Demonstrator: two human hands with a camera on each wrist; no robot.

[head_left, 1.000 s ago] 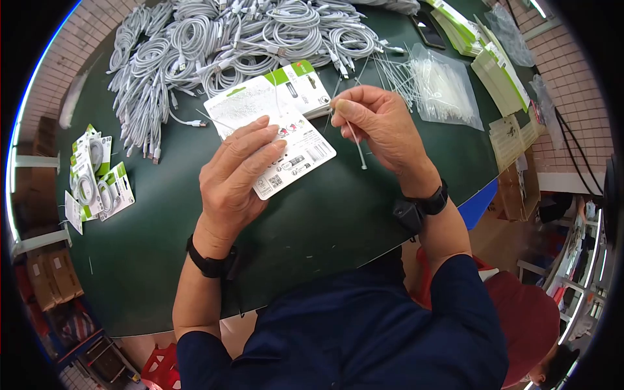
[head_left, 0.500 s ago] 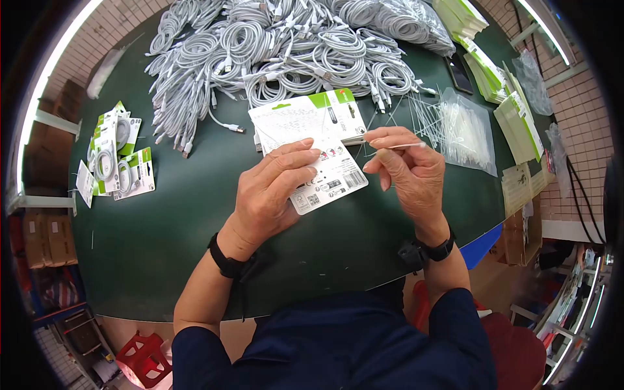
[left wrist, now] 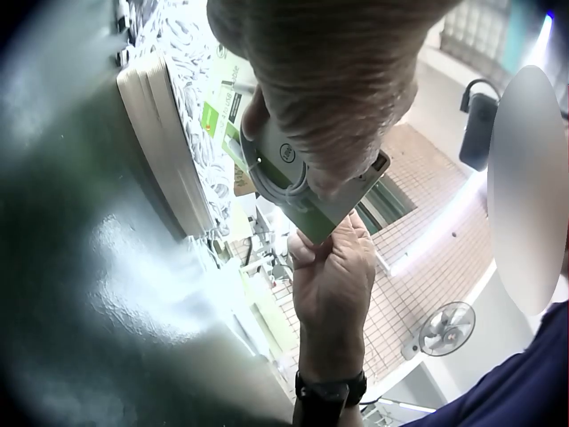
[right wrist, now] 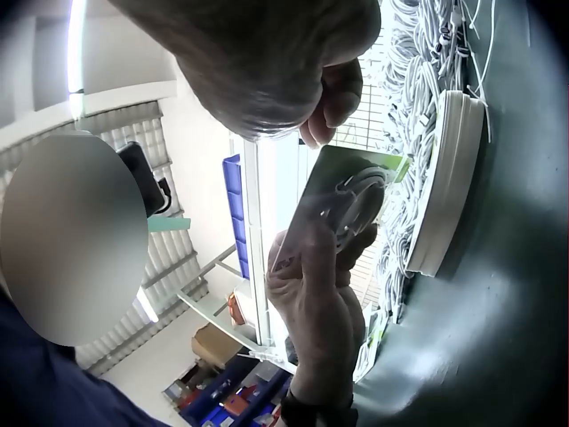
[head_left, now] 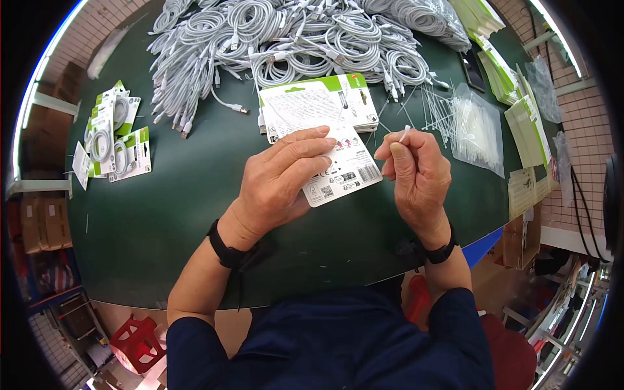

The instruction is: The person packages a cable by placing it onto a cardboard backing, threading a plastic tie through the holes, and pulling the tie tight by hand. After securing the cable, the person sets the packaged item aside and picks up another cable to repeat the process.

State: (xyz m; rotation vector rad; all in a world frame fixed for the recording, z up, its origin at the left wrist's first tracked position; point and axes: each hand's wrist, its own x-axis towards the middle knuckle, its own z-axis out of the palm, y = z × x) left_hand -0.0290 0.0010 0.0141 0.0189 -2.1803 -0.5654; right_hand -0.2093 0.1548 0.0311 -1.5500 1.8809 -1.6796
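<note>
My left hand (head_left: 279, 175) grips a white printed card (head_left: 348, 175), fingers on its upper face and thumb hidden beneath in the head view. A coiled pale cable (right wrist: 360, 200) sits on the card's other face, seen in both wrist views. Just right of the card, my right hand (head_left: 419, 172) pinches a thin white cable tie (head_left: 404, 134) between thumb and forefinger. The tie's small end pokes up above the fingertips; most of its length is hidden. In the left wrist view the right fingertips are right at the card's edge.
Beyond the held card lies a stack of similar cards (head_left: 312, 97), backed by a large heap of grey cables (head_left: 286, 39). Loose ties (head_left: 437, 114) and a clear bag of ties (head_left: 478, 130) lie right. Carded cables (head_left: 110, 143) are piled left; green-edged cards (head_left: 528, 130) stand far right.
The tie hung down from the right fingers, then lay across them, and now its end points up. The right hand has turned beside the card. The left hand keeps its grip.
</note>
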